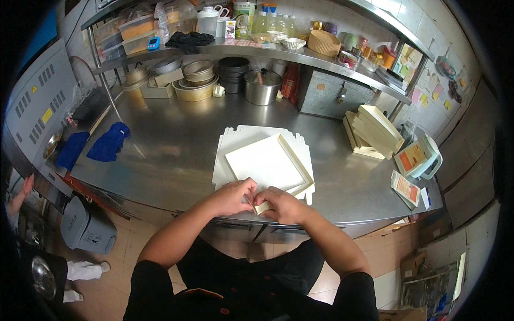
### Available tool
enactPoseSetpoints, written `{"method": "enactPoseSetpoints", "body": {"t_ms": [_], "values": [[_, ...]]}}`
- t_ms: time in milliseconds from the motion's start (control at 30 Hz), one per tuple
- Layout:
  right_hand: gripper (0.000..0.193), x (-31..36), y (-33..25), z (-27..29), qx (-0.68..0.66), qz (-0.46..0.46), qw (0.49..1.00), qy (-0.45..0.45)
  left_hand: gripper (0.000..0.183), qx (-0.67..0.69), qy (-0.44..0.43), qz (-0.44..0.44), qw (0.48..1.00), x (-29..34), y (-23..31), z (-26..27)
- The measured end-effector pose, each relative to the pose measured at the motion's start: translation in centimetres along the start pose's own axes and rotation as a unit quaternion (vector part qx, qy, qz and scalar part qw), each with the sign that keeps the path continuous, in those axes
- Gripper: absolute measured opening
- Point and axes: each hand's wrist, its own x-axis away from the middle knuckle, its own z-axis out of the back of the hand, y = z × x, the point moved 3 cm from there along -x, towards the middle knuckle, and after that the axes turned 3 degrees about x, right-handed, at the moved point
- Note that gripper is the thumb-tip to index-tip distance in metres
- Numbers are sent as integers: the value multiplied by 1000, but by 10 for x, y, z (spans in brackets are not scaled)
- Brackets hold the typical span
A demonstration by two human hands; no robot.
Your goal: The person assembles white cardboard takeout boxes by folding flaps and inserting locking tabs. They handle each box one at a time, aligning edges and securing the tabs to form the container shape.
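I observe from my remote station that the cream carton, taken here as the landmark, lies askew on a white notched sheet, which rests on the steel surface. The carton's right-hand walls stand raised; its left edge looks low.

Grip, left hand: thumb and fingers pinched together on a thin edge at the carton's near corner. Grip, right hand: fingers curled and closed on the same corner, just beside the left. (The exact contact is partly hidden by the knuckles, so I cannot tell how firmly the edge is seated.)

Principal risk, in my judgement: a crease or tear at that corner, caused by the two hands pressing unevenly on thin board. Second: misalignment, should one wall be pinched before its neighbour sits square. Third: sliding. The sheet beneath the carton appears loose, and a hard pull toward the body could shift both over the front edge, which runs near the carton's close corner.

Lesser finding: to the right of the carton, well apart, similar cream boxes lean in an untidy pile. A knock from the right elbow could topple them, though I rate this unlikely.
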Motion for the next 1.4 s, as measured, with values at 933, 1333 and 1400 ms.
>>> {"method": "enactPoseSetpoints", "body": {"t_ms": [933,1333,1400], "values": [[12,-7,17,-2,-17,104,994,-29,30,-174,-162,-105,966,-33,4,10],[18,4,26,-10,31,129,991,26,21,-172,-153,-141,963,-24,2,4],[19,8,18,-6,84,142,984,63,18,-146,-120,-133,973,-14,1,7]]}}
